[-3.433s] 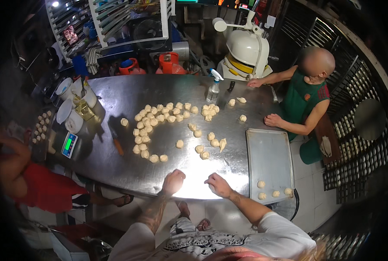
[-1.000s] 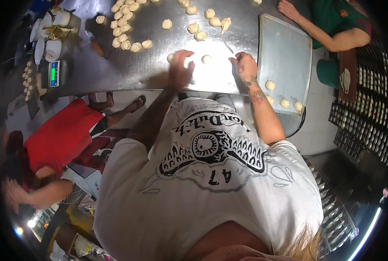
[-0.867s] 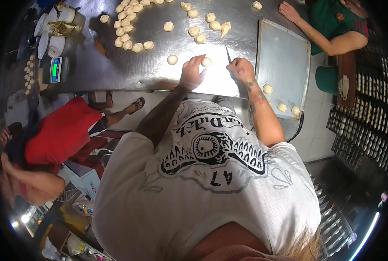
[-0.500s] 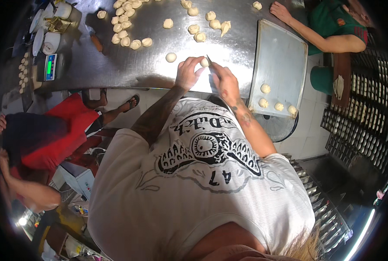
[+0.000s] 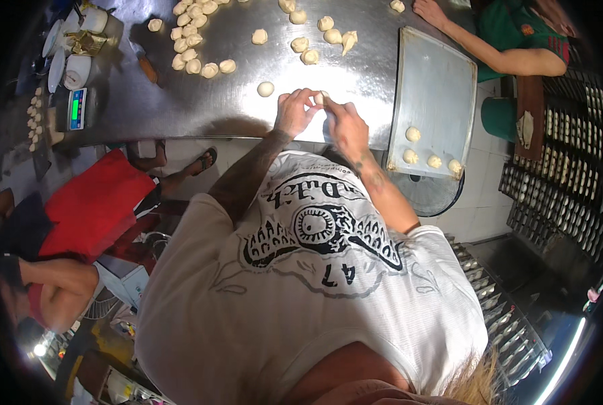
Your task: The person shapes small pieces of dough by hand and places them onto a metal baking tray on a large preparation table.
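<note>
On the steel table, my left hand pinches a small pale dough ball between its fingers. My right hand meets it from the right, closed on a slim knife that is mostly hidden by the fingers at the ball. A smooth dough ball rests just beyond my left hand. Farther back lie several lumpy dough pieces, some in a curved group. Right of my right hand, a metal tray carries several shaped rounds near its front.
A scale, white tubs and an orange-handled tool occupy the left. A person in green rests a hand at the back right. A person in red is at lower left. Racks line the right.
My right hand has moved leftward and brought the knife to the dough ball in my left fingers, where both hands now meet. The view has tilted down from the table to my torso.
</note>
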Motion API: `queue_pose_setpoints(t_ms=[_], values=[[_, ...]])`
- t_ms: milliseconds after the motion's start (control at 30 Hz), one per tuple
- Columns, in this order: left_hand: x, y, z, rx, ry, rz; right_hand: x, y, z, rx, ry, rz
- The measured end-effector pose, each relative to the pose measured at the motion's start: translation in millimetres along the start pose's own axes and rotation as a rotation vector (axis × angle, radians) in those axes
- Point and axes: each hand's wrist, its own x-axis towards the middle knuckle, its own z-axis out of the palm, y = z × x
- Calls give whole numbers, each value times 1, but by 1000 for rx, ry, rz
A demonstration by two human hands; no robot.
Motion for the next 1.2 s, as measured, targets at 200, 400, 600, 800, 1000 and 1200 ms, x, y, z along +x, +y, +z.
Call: queue_pose_setpoints(t_ms=[200, 400, 600, 800, 1000, 1200], values=[[-3, 4, -1, -89, 244, 69, -21, 4, -15, 50, 9, -21], [0, -3, 1, 50, 38, 25, -8, 6, -2, -18, -17, -21], [-30, -6, -61, -69, 85, 22, -40, -1, -29, 28, -190, 67], [-33, -65, -87, 60, 294, -172, 53, -98, 43, 102, -44, -191], [-35, -70, -90, 112, 255, -86, 22, -72, 42, -26, -157, -195], [-27, -61, -101, 30, 98, -123, 55, -113, 56, -35, -101, -121]])
